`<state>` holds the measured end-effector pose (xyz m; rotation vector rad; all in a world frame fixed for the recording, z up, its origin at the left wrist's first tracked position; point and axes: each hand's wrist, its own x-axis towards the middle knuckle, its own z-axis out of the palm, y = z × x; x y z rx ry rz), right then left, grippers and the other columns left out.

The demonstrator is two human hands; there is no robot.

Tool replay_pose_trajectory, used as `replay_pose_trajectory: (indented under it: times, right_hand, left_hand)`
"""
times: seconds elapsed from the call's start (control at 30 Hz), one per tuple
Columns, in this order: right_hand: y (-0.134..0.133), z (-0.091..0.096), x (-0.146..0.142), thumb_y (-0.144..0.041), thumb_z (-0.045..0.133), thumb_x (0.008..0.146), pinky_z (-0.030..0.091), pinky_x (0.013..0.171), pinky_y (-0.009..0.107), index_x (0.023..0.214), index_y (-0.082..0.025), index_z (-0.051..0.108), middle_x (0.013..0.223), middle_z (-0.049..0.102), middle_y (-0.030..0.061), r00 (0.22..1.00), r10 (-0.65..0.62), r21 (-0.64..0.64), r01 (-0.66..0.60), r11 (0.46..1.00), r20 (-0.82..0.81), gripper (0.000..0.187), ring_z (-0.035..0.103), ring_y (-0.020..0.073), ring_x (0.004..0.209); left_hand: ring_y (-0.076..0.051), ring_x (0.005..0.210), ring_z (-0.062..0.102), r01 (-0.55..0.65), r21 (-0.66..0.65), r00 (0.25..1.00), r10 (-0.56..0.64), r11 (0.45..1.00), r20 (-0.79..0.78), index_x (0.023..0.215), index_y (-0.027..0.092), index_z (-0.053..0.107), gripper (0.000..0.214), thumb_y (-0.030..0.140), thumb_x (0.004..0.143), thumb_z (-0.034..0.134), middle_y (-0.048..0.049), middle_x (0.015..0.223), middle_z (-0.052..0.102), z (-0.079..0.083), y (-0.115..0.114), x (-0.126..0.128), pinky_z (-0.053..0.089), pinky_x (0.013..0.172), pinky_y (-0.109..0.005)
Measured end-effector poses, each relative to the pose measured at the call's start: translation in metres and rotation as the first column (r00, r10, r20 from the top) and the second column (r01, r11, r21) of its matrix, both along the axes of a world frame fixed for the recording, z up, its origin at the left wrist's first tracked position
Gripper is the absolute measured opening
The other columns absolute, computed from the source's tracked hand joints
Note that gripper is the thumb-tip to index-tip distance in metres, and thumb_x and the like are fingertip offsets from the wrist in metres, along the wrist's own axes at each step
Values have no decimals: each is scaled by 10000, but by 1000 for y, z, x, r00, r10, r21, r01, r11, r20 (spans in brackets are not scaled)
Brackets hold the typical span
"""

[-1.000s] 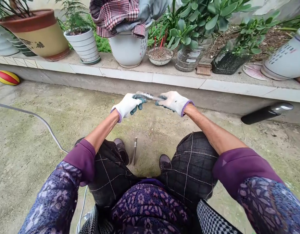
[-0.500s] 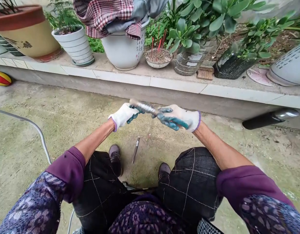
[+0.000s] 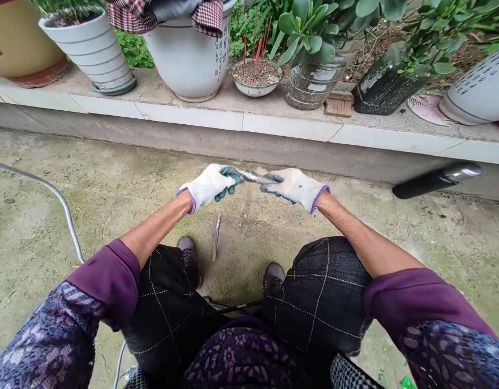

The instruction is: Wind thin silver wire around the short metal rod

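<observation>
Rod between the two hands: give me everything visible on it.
The rod is slim, with a bright silvery, ridged section that looks like wound wire, and a duller grey-brown stretch toward the right hand. It lies crosswise, its right end slightly lower in the picture, held above the ground. The left hand grips one end, the right hand the other, both gloved. Fingers cover the ends, so full length and tip shapes can't be told.

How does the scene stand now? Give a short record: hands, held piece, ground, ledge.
left hand: gloved, gripping left part of rod
right hand: gloved, gripping its right part
rod: silvery winding between the hands
ground: stick near left shoe; gray hose or cable at left
ledge: bowl with red sticks, white pot under checked cloth
</observation>
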<state>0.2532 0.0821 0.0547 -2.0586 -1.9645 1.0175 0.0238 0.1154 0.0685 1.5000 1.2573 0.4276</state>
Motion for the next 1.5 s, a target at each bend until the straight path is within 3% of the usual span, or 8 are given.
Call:
replay_pose_trajectory:
  times: [0.23, 0.37, 0.53, 0.77, 0.93, 1.07, 1.27, 1.5]
  right_hand:
    - [-2, 0, 0, -396, 676, 873, 355, 359, 196, 982, -170, 675, 609, 523, -35, 934, -158, 33, 177, 984, -321, 251, 434, 78, 437]
    - [-7, 15, -6, -355, 676, 880, 332, 322, 188, 1005, -159, 661, 583, 505, -50, 808, -259, -69, 264, 962, -528, 233, 388, 65, 397]
    - [-22, 39, -6, -342, 696, 852, 293, 295, 195, 1120, -115, 681, 560, 480, -63, 696, -207, -167, 125, 978, -688, 352, 347, 61, 364]
    - [-39, 40, 3, -420, 772, 773, 316, 346, 193, 1105, -150, 753, 578, 519, -42, 903, 99, -254, -220, 942, -417, 429, 409, 70, 416]
    - [-31, 23, 3, -345, 716, 830, 295, 411, 205, 975, -195, 769, 579, 521, -45, 978, 202, -155, -206, 966, -46, 216, 419, 73, 457]
    - [-18, 8, 7, -355, 728, 824, 308, 449, 210, 938, -190, 757, 571, 511, -49, 990, 124, 52, -128, 990, 66, 203, 440, 79, 490]
    - [-23, 20, 6, -358, 717, 858, 334, 357, 198, 994, -156, 704, 575, 507, -48, 926, -205, 15, 221, 975, -318, 245, 401, 67, 413]
    - [-36, 43, -1, -327, 749, 838, 300, 289, 189, 1070, -111, 694, 548, 497, -54, 733, -236, -135, 195, 972, -638, 322, 361, 63, 367]
  left_hand:
    - [-41, 376, 401, 4, -75, 990, 7, 997, 143, 1066, 84, 794, 226, 74, 893, 648, 9, 573, 598, 8, -6, 3, 312, 373, -207]
    - [-44, 368, 405, 28, -67, 982, -15, 997, 189, 1036, 90, 791, 201, 85, 894, 650, 17, 564, 582, 13, -5, 0, 310, 361, -207]
    - [-52, 370, 436, -3, -30, 986, 8, 1000, 166, 957, 90, 781, 163, 91, 914, 625, -8, 590, 608, 8, 5, -9, 316, 372, -207]
    - [-51, 398, 408, 59, 98, 997, -55, 993, -45, 764, 104, 771, 46, 73, 755, 737, 5, 543, 587, 10, 0, -13, 304, 393, -204]
    - [-64, 364, 396, 106, 81, 986, -95, 991, -135, 767, 121, 785, 59, 91, 737, 744, -9, 519, 596, 16, -13, -7, 247, 366, -222]
    - [-48, 341, 380, 139, 50, 988, -135, 989, -75, 793, 118, 786, 77, 105, 808, 712, -26, 584, 658, 22, -19, -1, 228, 348, -222]
    - [-21, 346, 377, 110, 13, 994, -110, 994, 16, 1036, 97, 787, 190, 129, 896, 662, -31, 714, 717, 27, -15, 2, 284, 356, -212]
    - [-33, 365, 411, 131, 41, 986, -134, 991, 97, 1014, 98, 774, 183, 146, 913, 628, -24, 713, 694, 21, -7, -1, 308, 354, -207]
